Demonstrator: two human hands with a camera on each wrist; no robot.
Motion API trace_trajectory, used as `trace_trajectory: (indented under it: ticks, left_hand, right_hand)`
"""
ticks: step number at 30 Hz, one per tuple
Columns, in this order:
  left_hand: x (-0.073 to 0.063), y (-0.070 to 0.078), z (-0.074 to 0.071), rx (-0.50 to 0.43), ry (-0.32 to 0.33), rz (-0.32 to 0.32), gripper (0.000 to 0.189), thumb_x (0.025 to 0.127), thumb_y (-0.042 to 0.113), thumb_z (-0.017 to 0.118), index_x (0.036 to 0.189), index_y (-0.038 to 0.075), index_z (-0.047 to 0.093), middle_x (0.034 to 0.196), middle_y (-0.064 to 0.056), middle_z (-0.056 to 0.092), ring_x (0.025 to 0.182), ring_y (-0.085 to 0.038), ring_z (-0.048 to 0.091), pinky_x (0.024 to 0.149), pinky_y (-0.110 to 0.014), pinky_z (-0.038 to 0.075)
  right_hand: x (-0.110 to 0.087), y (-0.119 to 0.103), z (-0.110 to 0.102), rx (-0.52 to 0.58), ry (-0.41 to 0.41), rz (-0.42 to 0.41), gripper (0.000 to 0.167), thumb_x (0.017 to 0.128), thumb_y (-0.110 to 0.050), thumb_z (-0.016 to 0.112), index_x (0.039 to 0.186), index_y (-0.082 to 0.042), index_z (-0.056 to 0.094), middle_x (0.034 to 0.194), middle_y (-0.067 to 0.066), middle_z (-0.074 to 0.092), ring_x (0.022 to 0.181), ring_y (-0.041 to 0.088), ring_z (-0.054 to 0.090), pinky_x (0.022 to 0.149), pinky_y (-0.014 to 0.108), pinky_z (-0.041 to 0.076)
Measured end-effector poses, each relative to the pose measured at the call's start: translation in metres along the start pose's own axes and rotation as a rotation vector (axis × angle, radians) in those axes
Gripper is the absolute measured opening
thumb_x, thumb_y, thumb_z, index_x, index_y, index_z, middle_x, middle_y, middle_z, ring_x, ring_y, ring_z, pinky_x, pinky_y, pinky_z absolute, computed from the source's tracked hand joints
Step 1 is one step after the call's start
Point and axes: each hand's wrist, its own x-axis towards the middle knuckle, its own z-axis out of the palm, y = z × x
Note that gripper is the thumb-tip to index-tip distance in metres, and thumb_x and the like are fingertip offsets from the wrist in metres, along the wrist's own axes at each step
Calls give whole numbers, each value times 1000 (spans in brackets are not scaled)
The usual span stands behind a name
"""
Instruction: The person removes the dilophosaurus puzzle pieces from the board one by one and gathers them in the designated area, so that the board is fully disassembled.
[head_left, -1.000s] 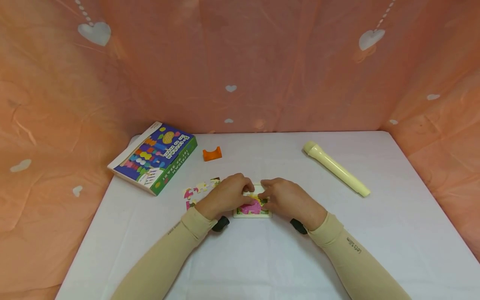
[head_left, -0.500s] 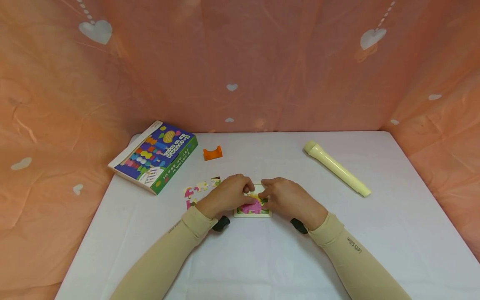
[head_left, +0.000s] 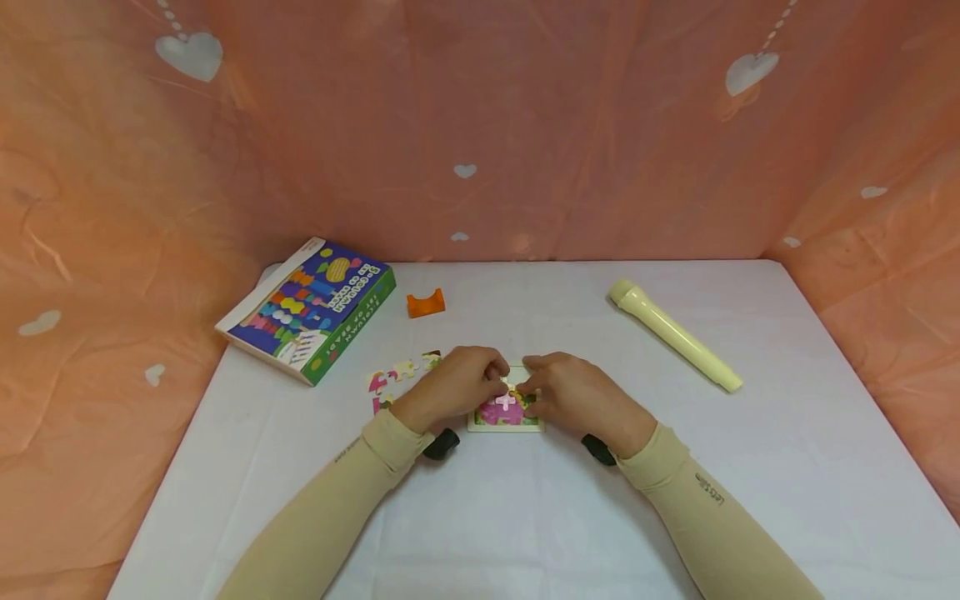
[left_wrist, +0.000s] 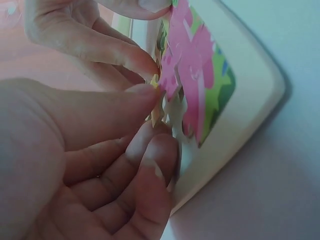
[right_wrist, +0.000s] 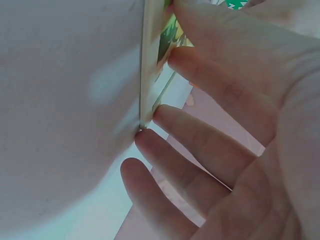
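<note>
A small framed jigsaw puzzle, with a pink picture on green, lies on the white table between both hands. A pale, cross-shaped gap shows among its pink pieces. Over its left side, my left hand pinches a thin puzzle piece with a yellow edge, held on its side close to the picture in the left wrist view. From the right, my right hand rests fingertips on the puzzle, its fingers mostly straight and spread along the frame's edge. The left hand partly hides several loose pieces.
At the back left lies a blue and green bead-set box. An orange arched block sits to its right. A pale yellow stick with a thicker head lies at the right. Peach curtain hangs behind the table.
My left thumb has drawn back and up from the pink picture, and the cross-shaped gap has come into sight there. The right hand has stayed nearly still.
</note>
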Motion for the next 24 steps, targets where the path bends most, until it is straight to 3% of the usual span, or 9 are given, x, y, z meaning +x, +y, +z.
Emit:
trace_trajectory:
  ticks: [7, 14, 19, 24]
  left_hand:
    - [-1, -2, -2, 10, 45, 40, 12, 106, 16, 69, 114, 11, 77, 102, -1, 74, 91, -19, 63, 88, -34, 57]
    - [1, -5, -8, -16, 40, 55, 10, 107, 20, 67, 109, 15, 77, 95, 1, 71, 90, -19, 63, 85, -34, 55]
    - [-5, -10, -20, -46, 49, 55, 11, 108, 23, 68, 110, 17, 77, 98, 3, 72, 95, -20, 63, 91, -36, 55]
    - [-19, -22, -39, -43, 78, 18, 11, 108, 26, 68, 110, 19, 76, 99, 2, 73, 96, -21, 64, 93, -39, 54]
  right_hand:
    - [2, -1, -2, -8, -15, 1, 31, 87, -20, 92, 115, -9, 85, 140, 20, 72, 133, 36, 68, 109, 51, 57]
    - [3, 0, -4, -5, -12, 0, 30, 86, -19, 93, 114, -9, 85, 139, 20, 72, 132, 36, 69, 107, 50, 58]
    - [3, 0, -3, -7, -14, 4, 29, 87, -17, 92, 113, -8, 85, 139, 21, 72, 134, 37, 68, 109, 51, 57]
    - [2, 0, -2, 1, -38, 29, 31, 89, -19, 90, 117, -9, 84, 142, 21, 71, 138, 36, 65, 112, 52, 54]
